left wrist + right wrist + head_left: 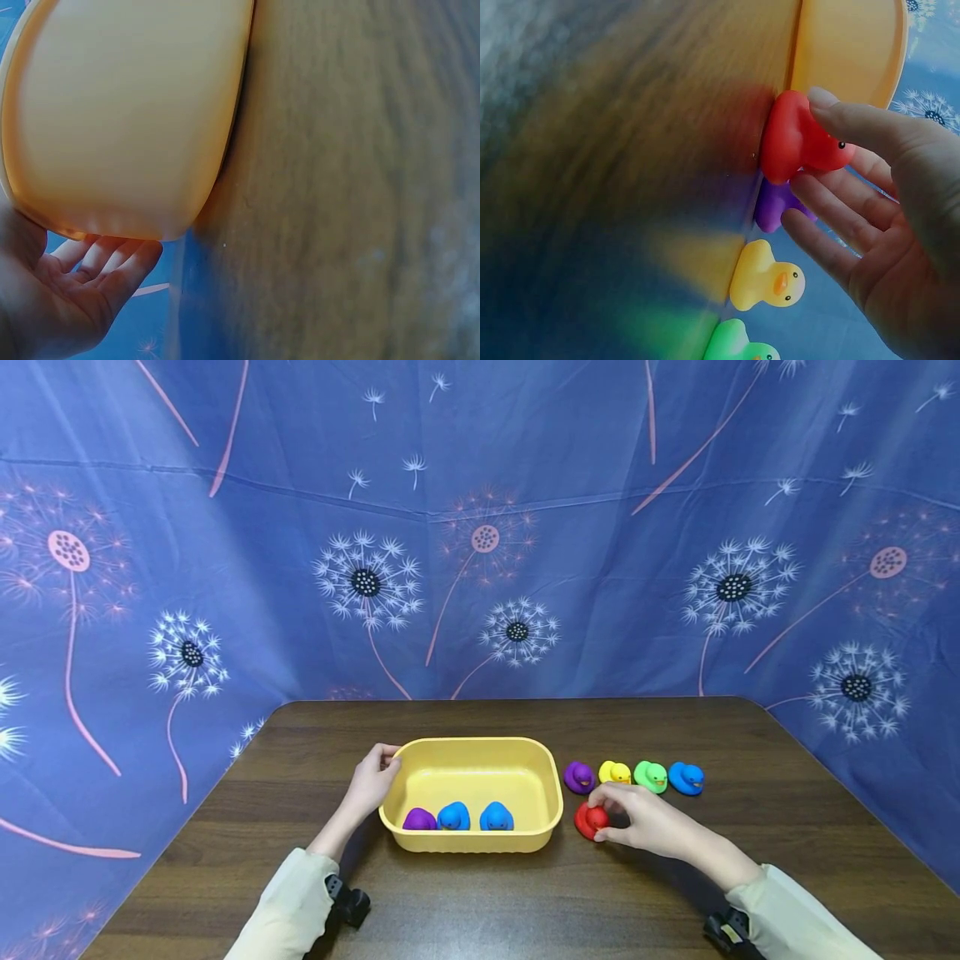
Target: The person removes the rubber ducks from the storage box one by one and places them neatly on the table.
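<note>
The left hand point(374, 775) holds a yellow plastic basin point(471, 841) at its far left corner, thumb at the rim; the left wrist view has its fingers point(120, 270) against the outer wall. In the basin, a purple toy duck point(420, 819) and two blue ones point(453, 816) point(497, 817) sit along the near side. On the table right of the basin, the right hand point(647, 817) pinches a red toy duck point(590, 821). The right wrist view shows the thumb point(847, 112) on one side of this duck and fingers on the other.
Behind the red duck, a row of toy ducks runs rightward: purple point(579, 777), yellow point(614, 772), green point(651, 776) and blue point(686, 778). Everything stands on a dark wooden table point(465, 910). A blue dandelion-print cloth point(585, 560) hangs along the table's far edge.
</note>
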`<state>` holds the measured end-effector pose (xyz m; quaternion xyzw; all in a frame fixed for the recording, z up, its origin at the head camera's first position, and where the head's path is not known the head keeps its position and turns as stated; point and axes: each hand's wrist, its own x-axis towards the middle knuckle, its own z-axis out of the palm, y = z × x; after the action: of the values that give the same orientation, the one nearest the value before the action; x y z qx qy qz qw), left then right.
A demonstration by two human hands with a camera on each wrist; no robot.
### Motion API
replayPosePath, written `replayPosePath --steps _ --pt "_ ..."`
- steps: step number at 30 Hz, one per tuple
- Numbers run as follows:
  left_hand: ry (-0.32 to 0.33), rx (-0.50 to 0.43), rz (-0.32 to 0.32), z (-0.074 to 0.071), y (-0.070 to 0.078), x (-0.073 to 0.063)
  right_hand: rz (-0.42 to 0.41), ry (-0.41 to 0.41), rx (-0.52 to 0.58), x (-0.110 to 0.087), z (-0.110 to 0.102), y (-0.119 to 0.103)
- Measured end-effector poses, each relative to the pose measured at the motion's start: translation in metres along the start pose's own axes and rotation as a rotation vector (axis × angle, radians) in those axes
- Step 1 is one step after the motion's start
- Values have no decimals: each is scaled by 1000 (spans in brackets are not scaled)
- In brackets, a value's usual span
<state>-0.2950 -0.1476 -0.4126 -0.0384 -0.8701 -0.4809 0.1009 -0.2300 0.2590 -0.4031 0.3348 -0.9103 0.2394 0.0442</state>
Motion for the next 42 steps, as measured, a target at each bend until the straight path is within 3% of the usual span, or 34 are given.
replayPosePath --steps 14,21,37,42 --pt "-5 -11 -1 -1 0 -1 35 -29 -26 -1 -2 -2" --pt "2 -6 3 -1 0 -1 47 12 -81 -2 -7 -4" --pt "5 6 -7 -1 1 -1 -91 142 -142 14 -23 -12" --pt "5 8 -5 0 1 -1 -119 164 -116 23 -24 -17"
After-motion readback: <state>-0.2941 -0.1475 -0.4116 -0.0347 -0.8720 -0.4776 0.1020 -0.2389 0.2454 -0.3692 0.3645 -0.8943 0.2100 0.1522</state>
